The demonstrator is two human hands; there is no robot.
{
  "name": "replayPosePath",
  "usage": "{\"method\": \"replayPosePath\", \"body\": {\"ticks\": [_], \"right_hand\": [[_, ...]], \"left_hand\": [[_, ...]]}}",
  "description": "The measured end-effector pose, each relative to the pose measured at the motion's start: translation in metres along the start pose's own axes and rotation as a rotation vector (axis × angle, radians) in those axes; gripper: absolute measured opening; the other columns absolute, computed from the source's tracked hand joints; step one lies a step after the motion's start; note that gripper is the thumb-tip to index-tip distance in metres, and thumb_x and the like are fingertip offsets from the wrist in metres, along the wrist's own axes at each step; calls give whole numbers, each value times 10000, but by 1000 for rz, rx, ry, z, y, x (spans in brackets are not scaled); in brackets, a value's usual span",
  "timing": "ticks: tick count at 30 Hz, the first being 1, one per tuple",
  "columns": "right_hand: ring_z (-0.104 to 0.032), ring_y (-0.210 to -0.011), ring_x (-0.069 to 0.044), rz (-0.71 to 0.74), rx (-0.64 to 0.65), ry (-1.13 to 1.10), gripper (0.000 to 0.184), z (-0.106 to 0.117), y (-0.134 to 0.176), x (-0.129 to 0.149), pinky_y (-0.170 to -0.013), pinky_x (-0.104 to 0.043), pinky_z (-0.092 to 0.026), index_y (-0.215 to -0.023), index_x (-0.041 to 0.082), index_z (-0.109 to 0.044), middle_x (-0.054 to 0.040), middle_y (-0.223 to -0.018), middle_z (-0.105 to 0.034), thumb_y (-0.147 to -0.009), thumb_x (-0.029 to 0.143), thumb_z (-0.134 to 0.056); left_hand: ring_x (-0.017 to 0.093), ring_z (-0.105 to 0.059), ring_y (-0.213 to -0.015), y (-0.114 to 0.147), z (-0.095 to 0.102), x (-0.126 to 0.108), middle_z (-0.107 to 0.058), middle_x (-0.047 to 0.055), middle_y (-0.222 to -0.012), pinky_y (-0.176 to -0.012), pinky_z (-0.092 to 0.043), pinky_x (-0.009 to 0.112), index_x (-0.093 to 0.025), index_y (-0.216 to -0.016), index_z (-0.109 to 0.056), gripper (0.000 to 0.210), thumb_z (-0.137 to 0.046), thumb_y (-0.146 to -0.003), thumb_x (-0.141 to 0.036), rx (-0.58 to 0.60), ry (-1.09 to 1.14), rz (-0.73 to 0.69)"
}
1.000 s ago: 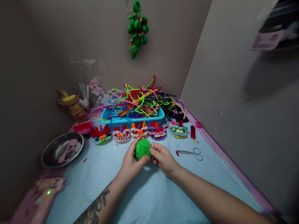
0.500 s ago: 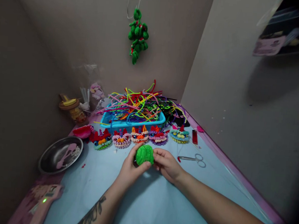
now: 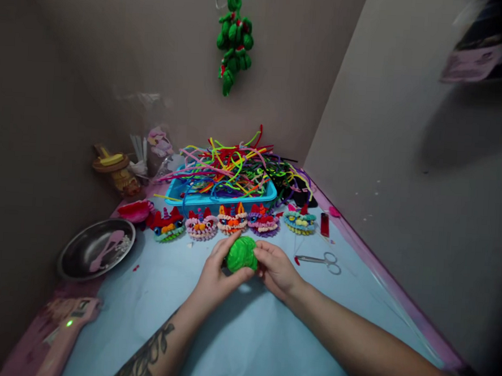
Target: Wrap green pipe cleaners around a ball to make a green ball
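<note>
A round, bright green fuzzy piece, which looks made of coiled pipe cleaner, is held above the middle of the table. My left hand curves around its left side, thumb along the lower edge and fingers behind. My right hand pinches its right edge between thumb and fingertips. The hands hide its back and part of its rim. Just beyond it stands a row of several colourful pipe-cleaner animal heads, among them an orange one and a purple and red one.
A blue tray heaped with pipe cleaners stands at the back. Scissors lie right of my hands, near a red lighter. A metal bowl and a pink device with a green light are at left. Green ornaments hang on the wall.
The whole scene sits slightly higher and farther left as the camera tilts. The green piece appears turned a little in my hands, which keep their hold.
</note>
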State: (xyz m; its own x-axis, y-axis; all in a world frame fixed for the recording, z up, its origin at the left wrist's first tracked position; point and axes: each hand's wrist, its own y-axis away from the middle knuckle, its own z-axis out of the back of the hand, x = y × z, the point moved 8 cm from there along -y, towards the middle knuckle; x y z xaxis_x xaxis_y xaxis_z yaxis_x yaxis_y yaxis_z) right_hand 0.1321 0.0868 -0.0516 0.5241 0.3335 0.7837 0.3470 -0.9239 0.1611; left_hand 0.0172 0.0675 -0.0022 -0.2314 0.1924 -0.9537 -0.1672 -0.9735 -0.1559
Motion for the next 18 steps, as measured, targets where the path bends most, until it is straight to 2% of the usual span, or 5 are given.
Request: {"method": "replayPosePath", "body": {"ticks": [7, 12, 18], "right_hand": [[-405, -435, -76, 9, 74, 42, 360, -8, 1, 5, -420, -211, -255, -619, 150, -580, 22, -504, -514, -641, 462, -760], [-360, -418, -50, -3, 90, 115, 359, -13, 4, 6, -429, -203, -206, -655, 145, -589, 49, -503, -495, -590, 426, -804], [-359, -425, -58, 13, 37, 157, 318, -6, 2, 7, -441, -209, -205, -643, 150, -598, 51, -491, -492, -621, 414, -775]], "left_hand": [[280, -565, -1115, -2, 2, 15, -575, 124, -1243, -942, -449, 387, -175, -1291, -437, 694, -683, -718, -481, -30, 242, 112], [234, -593, -970, -3, 5, 18, -589, 90, -1110, -827, -489, 345, -177, -1189, -437, 592, -656, -733, -486, -67, 175, 101], [188, -575, -868, -1, 2, 24, -564, 44, -1019, -737, -481, 300, -195, -1127, -437, 522, -666, -722, -430, -93, 78, 113]]}}
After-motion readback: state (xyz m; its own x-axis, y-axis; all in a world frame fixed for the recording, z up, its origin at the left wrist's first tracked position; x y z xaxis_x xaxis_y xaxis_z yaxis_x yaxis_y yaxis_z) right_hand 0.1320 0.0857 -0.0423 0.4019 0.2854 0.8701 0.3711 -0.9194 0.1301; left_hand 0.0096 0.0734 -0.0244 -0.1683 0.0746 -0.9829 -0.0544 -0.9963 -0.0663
